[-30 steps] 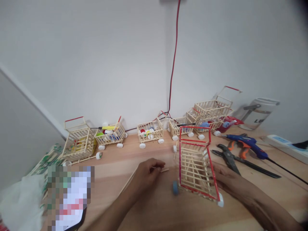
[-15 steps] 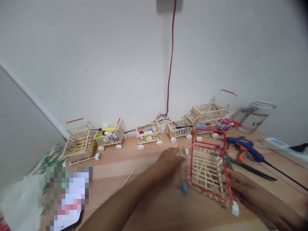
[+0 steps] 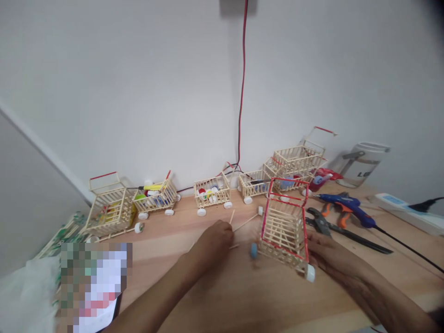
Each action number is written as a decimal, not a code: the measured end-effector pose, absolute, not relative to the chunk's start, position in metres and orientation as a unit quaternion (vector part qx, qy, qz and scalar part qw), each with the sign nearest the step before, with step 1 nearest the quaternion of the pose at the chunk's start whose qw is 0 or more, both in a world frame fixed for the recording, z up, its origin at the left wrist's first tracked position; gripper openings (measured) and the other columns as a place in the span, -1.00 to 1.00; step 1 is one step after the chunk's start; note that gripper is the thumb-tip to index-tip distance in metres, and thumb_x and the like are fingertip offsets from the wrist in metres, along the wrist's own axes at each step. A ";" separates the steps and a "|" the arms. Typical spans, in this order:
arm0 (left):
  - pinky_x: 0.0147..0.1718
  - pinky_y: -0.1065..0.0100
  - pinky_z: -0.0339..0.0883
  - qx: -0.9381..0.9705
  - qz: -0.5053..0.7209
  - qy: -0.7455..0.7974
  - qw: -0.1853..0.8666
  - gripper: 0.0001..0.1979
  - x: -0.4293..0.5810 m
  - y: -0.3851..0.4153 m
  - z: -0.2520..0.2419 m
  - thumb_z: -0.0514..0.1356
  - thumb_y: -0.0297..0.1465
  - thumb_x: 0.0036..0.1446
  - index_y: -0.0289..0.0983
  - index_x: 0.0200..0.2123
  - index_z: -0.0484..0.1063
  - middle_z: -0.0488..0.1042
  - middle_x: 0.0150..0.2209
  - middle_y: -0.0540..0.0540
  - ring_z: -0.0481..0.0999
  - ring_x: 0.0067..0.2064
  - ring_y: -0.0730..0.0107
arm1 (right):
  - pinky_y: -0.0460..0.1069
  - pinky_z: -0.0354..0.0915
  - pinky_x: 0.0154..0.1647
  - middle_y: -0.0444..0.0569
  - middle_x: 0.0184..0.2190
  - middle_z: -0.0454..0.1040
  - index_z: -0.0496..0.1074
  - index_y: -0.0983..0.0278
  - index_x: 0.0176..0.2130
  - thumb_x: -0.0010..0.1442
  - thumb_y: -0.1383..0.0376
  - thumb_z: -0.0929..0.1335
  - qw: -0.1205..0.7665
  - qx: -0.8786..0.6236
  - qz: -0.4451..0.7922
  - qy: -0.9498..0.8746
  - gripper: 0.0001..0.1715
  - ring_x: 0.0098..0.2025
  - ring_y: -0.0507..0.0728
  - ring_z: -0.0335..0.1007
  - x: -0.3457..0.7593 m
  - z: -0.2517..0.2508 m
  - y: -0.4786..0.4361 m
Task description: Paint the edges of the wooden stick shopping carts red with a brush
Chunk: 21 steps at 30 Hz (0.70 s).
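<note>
A small stick-built cart (image 3: 283, 227) with red-painted rims lies tipped on the wooden table (image 3: 222, 296), a blue wheel (image 3: 254, 250) at its left and a white wheel (image 3: 310, 273) at its lower right. My right hand (image 3: 326, 255) holds the cart from the right side, fingers partly hidden behind it. My left hand (image 3: 214, 242) rests on the table left of the cart, fingers pinched on thin wooden sticks (image 3: 243, 224), one of which carries a white wheel (image 3: 260, 210) at its far end.
Several finished stick carts (image 3: 212, 192) stand in a row along the wall. A blue glue gun (image 3: 343, 205), black pliers (image 3: 321, 221), a power strip (image 3: 405, 206) and a white jug (image 3: 362, 163) lie at the right. A plastic bag and packets sit at the left.
My left hand reached toward the back of the table, then came back holding sticks. The cart swung right and returned, now tilted lower.
</note>
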<state>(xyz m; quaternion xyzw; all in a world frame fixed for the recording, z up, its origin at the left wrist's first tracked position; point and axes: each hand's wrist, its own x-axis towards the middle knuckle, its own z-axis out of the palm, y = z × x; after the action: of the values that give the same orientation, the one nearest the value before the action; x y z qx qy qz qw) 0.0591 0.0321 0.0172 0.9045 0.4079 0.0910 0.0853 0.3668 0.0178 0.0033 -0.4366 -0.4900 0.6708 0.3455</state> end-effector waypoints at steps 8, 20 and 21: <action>-0.09 0.21 0.32 0.808 0.231 0.491 0.229 -0.77 0.073 0.014 0.028 0.16 -0.55 0.08 -0.31 -0.18 0.50 0.53 -0.18 -0.16 0.46 -0.11 0.21 | -0.07 0.32 -0.46 -0.02 -0.42 0.50 0.47 0.33 -0.21 -0.01 -0.10 0.42 0.336 -0.471 0.635 -0.512 -0.41 -0.49 0.00 0.35 0.359 0.003 0.019; -0.07 0.22 0.37 0.731 0.295 0.472 0.394 -0.62 0.097 0.013 0.023 0.19 -0.53 -0.03 -0.28 -0.07 0.48 0.55 -0.10 -0.16 0.50 -0.06 0.19 | 0.00 0.31 -0.45 -0.09 -0.41 0.49 0.21 0.26 0.11 0.06 -0.11 0.36 0.383 -0.542 0.465 -0.586 -0.23 -0.51 0.04 0.37 0.393 0.006 0.023; -0.11 0.24 0.37 0.730 0.292 0.474 0.396 -0.63 0.098 0.014 0.024 0.17 -0.54 -0.03 -0.28 -0.10 0.50 0.56 -0.14 -0.15 0.51 -0.10 0.21 | 0.00 0.30 -0.44 -0.12 -0.45 0.47 0.19 0.26 0.13 0.07 -0.10 0.36 0.383 -0.539 0.462 -0.591 -0.21 -0.52 0.04 0.35 0.390 0.007 0.024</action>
<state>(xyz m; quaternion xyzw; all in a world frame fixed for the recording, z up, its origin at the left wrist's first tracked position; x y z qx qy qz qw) 0.0985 0.0136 0.0236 0.7299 0.4745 0.2919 0.3962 0.3895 0.0242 0.0066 -0.5391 -0.5906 0.4623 0.3830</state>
